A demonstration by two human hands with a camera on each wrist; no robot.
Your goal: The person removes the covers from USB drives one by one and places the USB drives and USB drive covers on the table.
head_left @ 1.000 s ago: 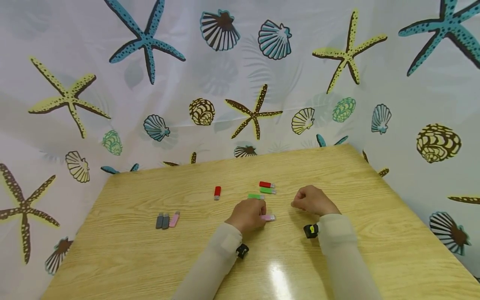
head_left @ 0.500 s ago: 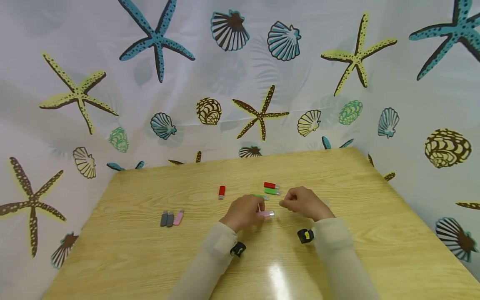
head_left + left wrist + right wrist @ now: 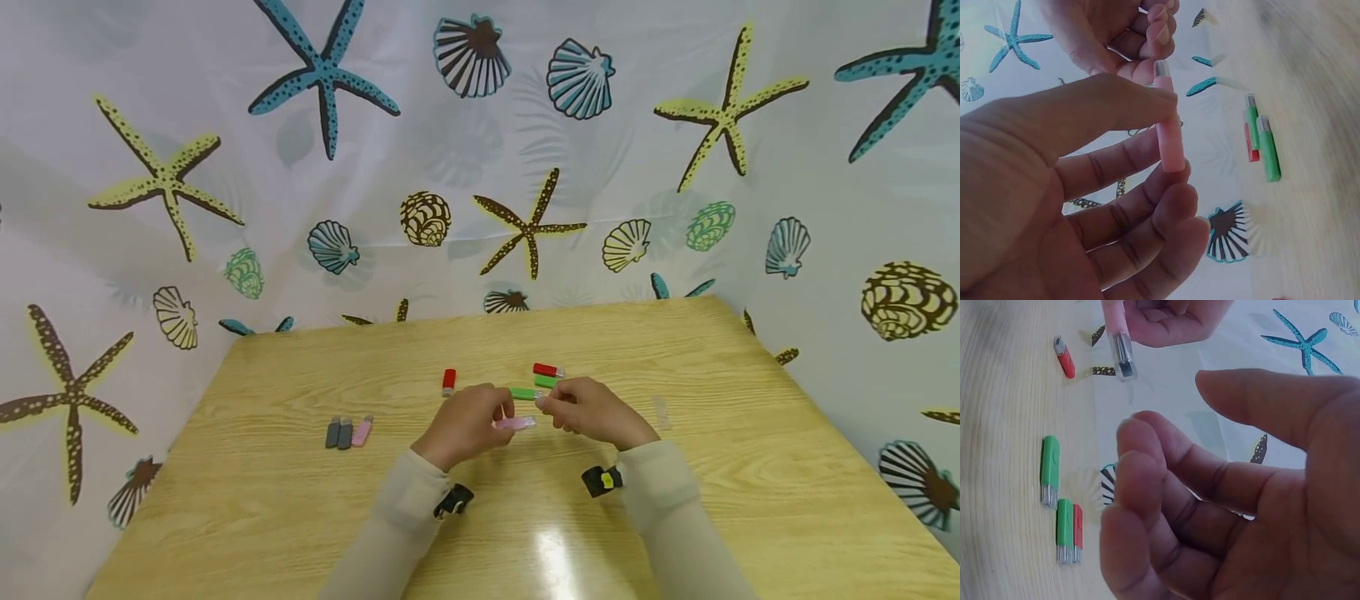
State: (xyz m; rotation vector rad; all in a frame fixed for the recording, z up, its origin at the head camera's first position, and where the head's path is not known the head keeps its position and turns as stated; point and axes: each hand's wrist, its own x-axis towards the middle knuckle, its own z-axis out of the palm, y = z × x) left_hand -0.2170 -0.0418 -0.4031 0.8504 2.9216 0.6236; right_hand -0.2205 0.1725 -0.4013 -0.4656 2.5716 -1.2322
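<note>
My left hand (image 3: 467, 423) pinches a pink USB stick (image 3: 1171, 144) between thumb and fingers, raised off the table. In the right wrist view, the stick's metal plug sits under what looks like a clear cap (image 3: 1125, 369). Close by on the right is my right hand (image 3: 596, 410), its thumb apart from loosely bent fingers, holding nothing. Behind the hands lie a green USB stick (image 3: 523, 393), then another green one (image 3: 546, 382) right beside a red one (image 3: 546, 369).
One red USB stick (image 3: 449, 382) lies alone left of the green ones. Farther left, two grey sticks (image 3: 339, 433) and a pink stick (image 3: 362, 432) lie side by side. A translucent strip (image 3: 661, 412) rests right of my right hand. A patterned curtain (image 3: 420, 275) borders the wooden table.
My left hand has lifted the pink USB stick off the table and drawn left slightly. The right hand has moved left, close to the stick's plug end.
</note>
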